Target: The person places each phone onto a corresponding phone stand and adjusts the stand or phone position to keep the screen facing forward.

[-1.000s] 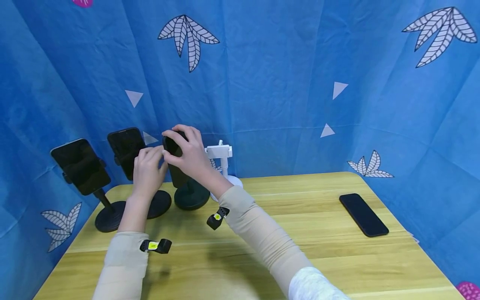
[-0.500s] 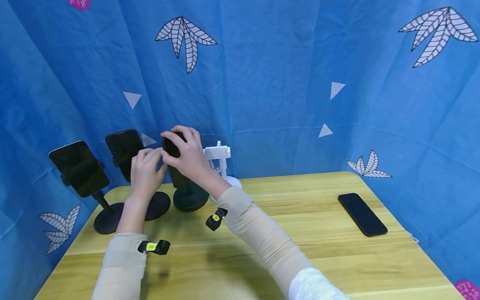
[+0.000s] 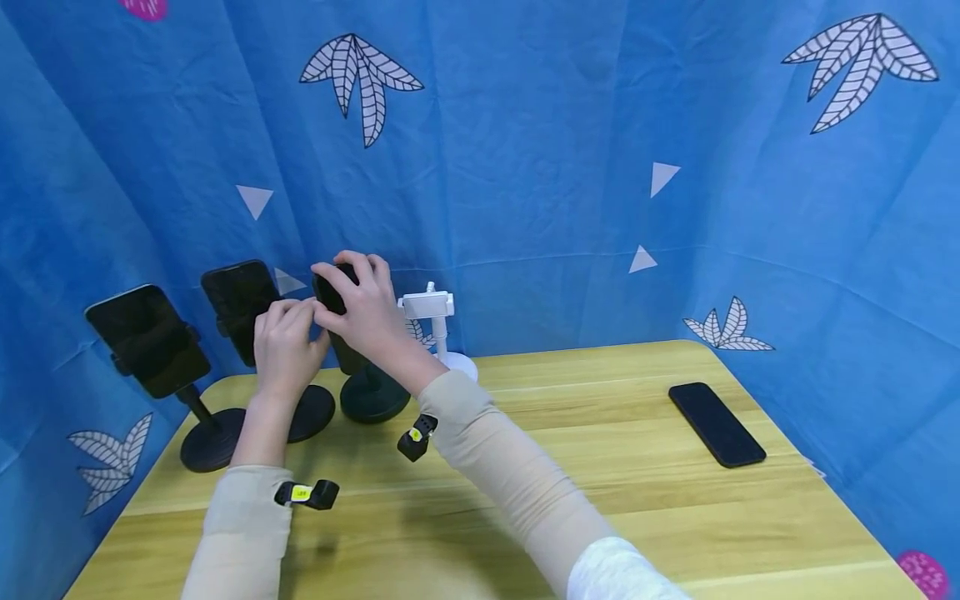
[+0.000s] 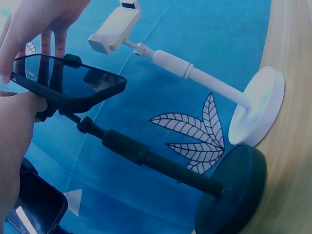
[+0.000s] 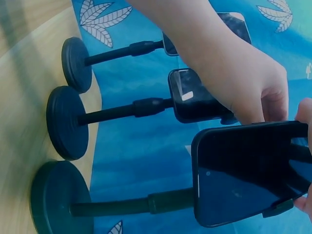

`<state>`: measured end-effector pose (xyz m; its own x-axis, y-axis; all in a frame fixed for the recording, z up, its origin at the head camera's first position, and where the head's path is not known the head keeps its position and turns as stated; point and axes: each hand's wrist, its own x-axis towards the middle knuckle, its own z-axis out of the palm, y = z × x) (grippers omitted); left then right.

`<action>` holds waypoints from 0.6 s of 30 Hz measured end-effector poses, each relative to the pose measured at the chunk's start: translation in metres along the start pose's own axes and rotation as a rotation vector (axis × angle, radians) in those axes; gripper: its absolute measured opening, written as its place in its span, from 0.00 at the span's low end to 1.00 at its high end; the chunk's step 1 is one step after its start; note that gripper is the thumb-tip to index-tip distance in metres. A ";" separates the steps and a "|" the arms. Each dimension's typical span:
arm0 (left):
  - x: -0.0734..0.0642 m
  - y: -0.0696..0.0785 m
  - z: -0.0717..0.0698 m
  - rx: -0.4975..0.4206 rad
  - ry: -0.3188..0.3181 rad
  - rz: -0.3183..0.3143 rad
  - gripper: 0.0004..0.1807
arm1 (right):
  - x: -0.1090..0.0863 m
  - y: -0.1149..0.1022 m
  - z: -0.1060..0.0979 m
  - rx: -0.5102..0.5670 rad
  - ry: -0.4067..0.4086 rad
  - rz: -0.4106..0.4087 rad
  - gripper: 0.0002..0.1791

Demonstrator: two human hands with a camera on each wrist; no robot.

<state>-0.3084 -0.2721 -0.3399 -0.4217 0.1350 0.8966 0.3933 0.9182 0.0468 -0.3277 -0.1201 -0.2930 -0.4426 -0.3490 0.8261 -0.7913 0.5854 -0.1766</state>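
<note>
A black phone (image 5: 234,170) sits upright in the clamp of a dark green phone stand (image 3: 375,396). My right hand (image 3: 366,307) grips the phone's upper end, thumb on its left edge and fingers over the top and far side. On the left side, my left hand (image 3: 288,346) pinches the holder's clamp at the phone's edge, its fingertips partly hidden behind the phone in the right wrist view. In the left wrist view, the stand's pole (image 4: 165,168) runs from its round base up to the clamp under the phone.
Two black stands, each bearing a phone, stand to the left: one phone (image 3: 148,342) at far left, another phone (image 3: 240,300) beside my left hand. A white phone stand (image 3: 427,306) stands on the right. One more phone (image 3: 717,425) lies on the wooden table (image 3: 600,483).
The head view has drifted slightly, so everything sits a little further left. Both hands keep about the same hold on the phone and clamp.
</note>
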 end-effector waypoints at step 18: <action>-0.001 -0.007 -0.010 0.093 0.001 0.023 0.18 | 0.004 -0.004 0.005 -0.121 0.005 -0.015 0.22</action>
<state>-0.3023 -0.2827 -0.3363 -0.4123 0.1562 0.8975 0.3258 0.9453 -0.0149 -0.3282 -0.1277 -0.2922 -0.4290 -0.3545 0.8308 -0.7409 0.6643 -0.0991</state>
